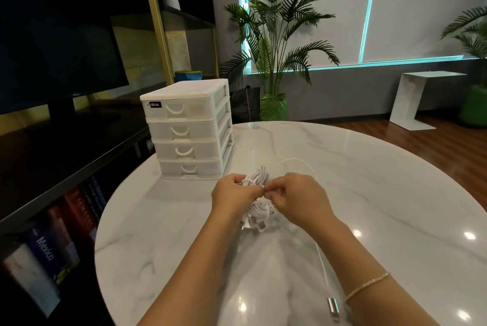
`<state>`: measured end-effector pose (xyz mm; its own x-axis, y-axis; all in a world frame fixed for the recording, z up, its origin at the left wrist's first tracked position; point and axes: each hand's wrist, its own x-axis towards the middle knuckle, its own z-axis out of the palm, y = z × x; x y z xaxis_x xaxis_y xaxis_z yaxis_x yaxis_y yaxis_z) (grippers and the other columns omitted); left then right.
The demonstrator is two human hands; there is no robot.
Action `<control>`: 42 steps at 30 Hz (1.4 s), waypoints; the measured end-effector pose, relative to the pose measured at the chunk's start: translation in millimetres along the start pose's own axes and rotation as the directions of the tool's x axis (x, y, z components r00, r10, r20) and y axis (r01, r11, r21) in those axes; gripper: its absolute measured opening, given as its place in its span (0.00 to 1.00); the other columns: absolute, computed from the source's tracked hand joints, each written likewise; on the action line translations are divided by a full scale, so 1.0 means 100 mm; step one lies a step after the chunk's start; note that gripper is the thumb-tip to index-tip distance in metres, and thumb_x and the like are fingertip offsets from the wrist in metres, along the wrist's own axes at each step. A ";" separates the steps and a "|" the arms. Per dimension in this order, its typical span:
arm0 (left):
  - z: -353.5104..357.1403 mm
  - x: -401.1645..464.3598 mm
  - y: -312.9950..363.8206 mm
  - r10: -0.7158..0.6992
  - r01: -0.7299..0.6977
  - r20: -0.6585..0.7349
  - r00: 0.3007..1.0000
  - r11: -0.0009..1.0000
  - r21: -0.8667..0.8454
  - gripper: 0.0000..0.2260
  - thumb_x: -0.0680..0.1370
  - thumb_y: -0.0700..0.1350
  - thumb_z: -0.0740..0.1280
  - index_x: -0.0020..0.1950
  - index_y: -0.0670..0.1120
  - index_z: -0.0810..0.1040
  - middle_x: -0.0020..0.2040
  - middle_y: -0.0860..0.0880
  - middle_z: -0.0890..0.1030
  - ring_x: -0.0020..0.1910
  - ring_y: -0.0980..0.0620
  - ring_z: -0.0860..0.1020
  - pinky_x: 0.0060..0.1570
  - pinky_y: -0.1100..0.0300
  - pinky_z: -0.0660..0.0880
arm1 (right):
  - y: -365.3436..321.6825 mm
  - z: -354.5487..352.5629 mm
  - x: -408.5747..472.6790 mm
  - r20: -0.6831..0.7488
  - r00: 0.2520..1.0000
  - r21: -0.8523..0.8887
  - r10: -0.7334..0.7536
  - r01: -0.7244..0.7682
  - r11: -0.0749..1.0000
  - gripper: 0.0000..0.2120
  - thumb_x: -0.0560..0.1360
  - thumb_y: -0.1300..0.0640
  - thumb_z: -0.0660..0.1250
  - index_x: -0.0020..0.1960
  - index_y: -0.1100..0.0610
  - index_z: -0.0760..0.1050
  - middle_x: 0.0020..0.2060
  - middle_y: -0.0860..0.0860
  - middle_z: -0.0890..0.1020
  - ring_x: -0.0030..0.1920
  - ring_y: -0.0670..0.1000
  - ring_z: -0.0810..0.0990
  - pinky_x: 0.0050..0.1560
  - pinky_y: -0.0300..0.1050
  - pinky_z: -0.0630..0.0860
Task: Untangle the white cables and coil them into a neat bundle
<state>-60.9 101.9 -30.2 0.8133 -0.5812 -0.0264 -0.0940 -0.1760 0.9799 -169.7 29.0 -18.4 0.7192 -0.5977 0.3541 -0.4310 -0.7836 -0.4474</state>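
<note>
White cables [259, 194] sit bunched on the marble table [369, 194], just in front of the drawer unit [188, 128]; loose plug end [332, 305] trails nearest. Left hand [232, 195] grips the bundle, right hand [296, 197] pinches one strand. Best: hold bundle firm, pull slowly.

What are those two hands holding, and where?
Both the left hand and right hand pinch the white cable bundle at its middle wrap.

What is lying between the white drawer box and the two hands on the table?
In the head view, only bare marble table shows between the drawer box and the left hand; the right hand shares the cable bundle.
</note>
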 end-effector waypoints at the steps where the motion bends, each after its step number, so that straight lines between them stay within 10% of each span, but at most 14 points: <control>1: 0.00 -0.01 0.01 -0.048 0.054 0.054 0.997 0.992 -0.112 0.09 0.67 0.35 0.73 0.44 0.44 0.79 0.38 0.46 0.82 0.35 0.49 0.81 0.34 0.59 0.77 | -0.01 -0.01 0.01 -0.030 0.999 -0.073 -0.013 0.010 0.997 0.12 0.78 0.52 0.62 0.57 0.44 0.80 0.46 0.48 0.78 0.52 0.51 0.77 0.46 0.42 0.70; 6: -0.01 -0.04 0.04 -0.097 0.220 0.296 0.950 0.882 -0.417 0.08 0.68 0.31 0.73 0.43 0.38 0.76 0.35 0.41 0.80 0.30 0.46 0.80 0.33 0.56 0.79 | -0.03 0.04 0.02 -0.050 0.998 -0.211 -0.040 0.029 0.977 0.14 0.79 0.52 0.58 0.61 0.42 0.77 0.47 0.50 0.72 0.56 0.53 0.72 0.47 0.42 0.63; 11: -0.03 -0.02 0.03 -0.004 0.254 0.457 0.890 0.836 -0.486 0.30 0.64 0.40 0.75 0.63 0.34 0.72 0.43 0.39 0.82 0.37 0.44 0.82 0.37 0.53 0.80 | 0.09 0.07 0.01 -0.108 0.992 -0.055 -0.069 0.063 0.996 0.08 0.75 0.55 0.63 0.47 0.56 0.81 0.41 0.48 0.69 0.51 0.51 0.70 0.45 0.38 0.66; 17: -0.05 -0.05 0.03 0.203 -0.134 0.269 0.942 0.958 -0.254 0.23 0.71 0.36 0.73 0.62 0.50 0.72 0.38 0.49 0.80 0.36 0.52 0.79 0.38 0.57 0.78 | 0.09 0.00 -0.02 -0.055 0.999 0.198 0.000 0.010 0.980 0.14 0.65 0.50 0.64 0.31 0.61 0.75 0.34 0.52 0.76 0.36 0.46 0.71 0.34 0.31 0.64; 22: -0.09 0.00 0.03 0.389 -0.369 0.168 0.906 0.919 -0.139 0.22 0.70 0.38 0.74 0.51 0.66 0.76 0.42 0.37 0.78 0.38 0.46 0.76 0.43 0.48 0.77 | 0.15 -0.20 -0.04 0.112 0.985 0.471 0.131 -0.169 0.866 0.06 0.65 0.61 0.71 0.29 0.58 0.78 0.23 0.48 0.77 0.24 0.41 0.71 0.28 0.32 0.66; 25: -0.09 0.03 0.03 0.445 -0.435 0.086 0.891 0.894 -0.110 0.19 0.70 0.37 0.74 0.45 0.62 0.80 0.44 0.48 0.82 0.42 0.50 0.78 0.45 0.52 0.78 | 0.16 -0.26 -0.06 0.219 0.967 0.619 0.127 -0.239 0.748 0.04 0.66 0.68 0.70 0.33 0.65 0.78 0.23 0.52 0.76 0.23 0.44 0.72 0.26 0.33 0.68; 32: -0.08 0.02 -0.01 0.568 -0.563 -0.092 0.818 0.823 0.076 0.14 0.71 0.37 0.73 0.48 0.57 0.82 0.47 0.60 0.81 0.49 0.65 0.77 0.49 0.77 0.71 | 0.24 -0.43 -0.12 0.521 0.849 0.373 0.093 -0.324 0.869 0.09 0.68 0.52 0.74 0.32 0.56 0.82 0.24 0.51 0.77 0.26 0.46 0.67 0.33 0.39 0.65; 38: -0.10 0.08 -0.03 0.518 -0.517 -0.196 0.832 0.854 0.063 0.10 0.73 0.40 0.72 0.51 0.53 0.83 0.49 0.55 0.82 0.44 0.66 0.77 0.47 0.77 0.71 | 0.29 -0.37 -0.11 0.355 0.933 0.618 -0.059 -0.187 0.763 0.10 0.58 0.55 0.74 0.38 0.56 0.85 0.46 0.44 0.85 0.50 0.41 0.81 0.53 0.37 0.74; 42: -0.08 0.11 -0.02 0.500 -0.491 -0.197 0.843 0.866 0.095 0.09 0.74 0.41 0.71 0.52 0.51 0.83 0.47 0.50 0.83 0.38 0.52 0.76 0.44 0.69 0.74 | 0.27 -0.40 -0.10 0.238 0.970 0.752 -0.043 -0.156 0.640 0.11 0.59 0.58 0.75 0.30 0.67 0.77 0.25 0.59 0.79 0.23 0.49 0.77 0.30 0.38 0.76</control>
<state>-47.4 102.6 -31.2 0.7522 -0.4212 0.5067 -0.5354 0.0574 0.8426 -210.4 6.5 -1.2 0.8463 -0.5057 0.1675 0.0217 -0.2815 -0.9593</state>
